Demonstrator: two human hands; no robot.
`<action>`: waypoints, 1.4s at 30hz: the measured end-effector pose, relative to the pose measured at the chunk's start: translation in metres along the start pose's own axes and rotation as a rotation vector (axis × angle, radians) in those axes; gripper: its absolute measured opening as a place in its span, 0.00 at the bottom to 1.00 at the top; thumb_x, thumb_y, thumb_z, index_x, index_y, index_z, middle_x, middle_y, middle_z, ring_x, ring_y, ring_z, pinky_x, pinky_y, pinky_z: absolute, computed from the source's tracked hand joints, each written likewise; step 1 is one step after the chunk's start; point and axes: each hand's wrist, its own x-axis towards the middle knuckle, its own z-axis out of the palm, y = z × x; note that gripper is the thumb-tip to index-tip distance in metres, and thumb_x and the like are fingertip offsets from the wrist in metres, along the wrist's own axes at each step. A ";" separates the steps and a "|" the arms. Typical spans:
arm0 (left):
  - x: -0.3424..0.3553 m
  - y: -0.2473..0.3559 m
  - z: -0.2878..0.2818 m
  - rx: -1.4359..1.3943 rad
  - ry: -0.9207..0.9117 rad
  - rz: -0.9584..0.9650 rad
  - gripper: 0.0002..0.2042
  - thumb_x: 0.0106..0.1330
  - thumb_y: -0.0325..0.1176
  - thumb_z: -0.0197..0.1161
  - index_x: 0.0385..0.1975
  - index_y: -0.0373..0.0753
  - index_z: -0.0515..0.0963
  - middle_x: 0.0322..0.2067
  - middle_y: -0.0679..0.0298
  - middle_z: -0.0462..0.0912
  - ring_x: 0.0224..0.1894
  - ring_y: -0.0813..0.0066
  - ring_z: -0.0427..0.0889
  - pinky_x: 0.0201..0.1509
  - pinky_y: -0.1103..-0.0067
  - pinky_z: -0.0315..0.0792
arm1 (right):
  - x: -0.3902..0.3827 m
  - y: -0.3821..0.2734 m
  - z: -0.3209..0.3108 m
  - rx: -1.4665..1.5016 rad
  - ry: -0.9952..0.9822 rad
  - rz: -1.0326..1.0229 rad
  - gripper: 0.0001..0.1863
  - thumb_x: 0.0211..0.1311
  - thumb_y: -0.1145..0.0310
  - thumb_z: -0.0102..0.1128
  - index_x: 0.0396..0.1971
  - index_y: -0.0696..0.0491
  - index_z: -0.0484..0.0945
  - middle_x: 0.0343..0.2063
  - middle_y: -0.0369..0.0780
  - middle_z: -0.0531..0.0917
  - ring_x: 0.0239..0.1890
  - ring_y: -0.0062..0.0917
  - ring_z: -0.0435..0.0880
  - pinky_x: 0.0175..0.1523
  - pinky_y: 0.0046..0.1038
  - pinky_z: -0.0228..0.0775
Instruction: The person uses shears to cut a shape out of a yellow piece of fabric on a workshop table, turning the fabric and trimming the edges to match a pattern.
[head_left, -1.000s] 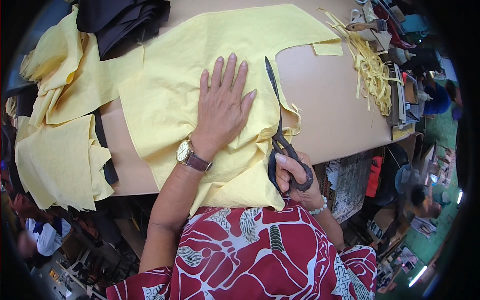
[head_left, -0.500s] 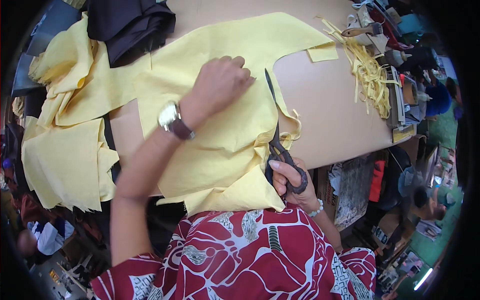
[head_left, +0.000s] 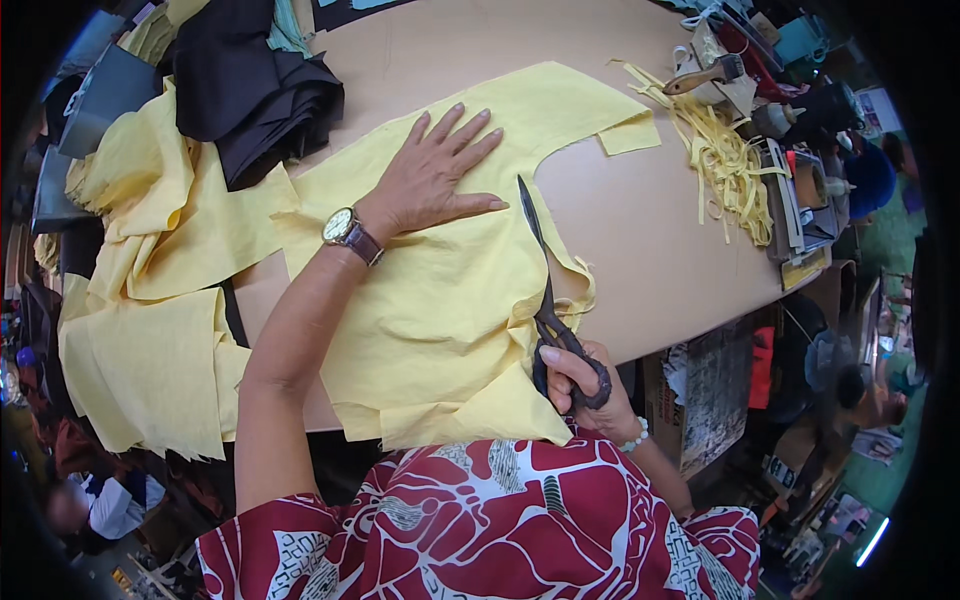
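A large yellow fabric piece lies on the tan tabletop, creased and bunched toward my body. My left hand lies flat on it with fingers spread. My right hand grips the black fabric scissors by the handles near the front edge. Their long blades point away from me along the fabric's curved right edge, where a thin yellow strip curls beside them.
More yellow fabric lies heaped at left, beside folded dark cloth. At back right are a tangle of yellow strips, a wooden-handled brush and tool containers. Another person is at lower left.
My left hand lifted, curled, then came down spread again farther left. The scissors and fabric sit slightly lower in the view, with my right hand still on the handles.
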 end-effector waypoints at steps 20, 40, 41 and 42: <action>-0.015 0.020 0.004 0.007 0.083 -0.189 0.30 0.64 0.55 0.43 0.63 0.46 0.56 0.64 0.59 0.53 0.66 0.55 0.48 0.66 0.57 0.41 | 0.005 0.001 0.005 0.009 0.006 0.004 0.15 0.55 0.65 0.61 0.14 0.53 0.68 0.09 0.31 0.69 0.09 0.13 0.66 0.16 0.14 0.56; -0.019 0.023 0.003 -0.024 0.116 -0.209 0.37 0.58 0.64 0.44 0.61 0.43 0.60 0.63 0.57 0.55 0.66 0.54 0.48 0.66 0.56 0.41 | 0.020 -0.014 0.003 0.060 -0.047 -0.043 0.16 0.61 0.58 0.52 0.23 0.56 0.72 0.12 0.33 0.68 0.12 0.18 0.67 0.17 0.18 0.59; -0.019 0.023 0.003 -0.029 0.115 -0.209 0.37 0.58 0.64 0.44 0.61 0.43 0.60 0.63 0.57 0.55 0.66 0.54 0.48 0.66 0.56 0.41 | 0.022 -0.015 0.004 0.066 -0.048 -0.043 0.16 0.61 0.58 0.52 0.23 0.56 0.72 0.12 0.33 0.68 0.12 0.18 0.67 0.17 0.18 0.59; -0.019 0.023 0.003 -0.034 0.115 -0.209 0.37 0.58 0.64 0.44 0.61 0.43 0.60 0.63 0.57 0.55 0.66 0.54 0.48 0.66 0.56 0.41 | 0.023 -0.016 0.004 0.076 -0.045 -0.038 0.16 0.61 0.58 0.52 0.23 0.56 0.72 0.12 0.33 0.68 0.12 0.18 0.67 0.17 0.18 0.59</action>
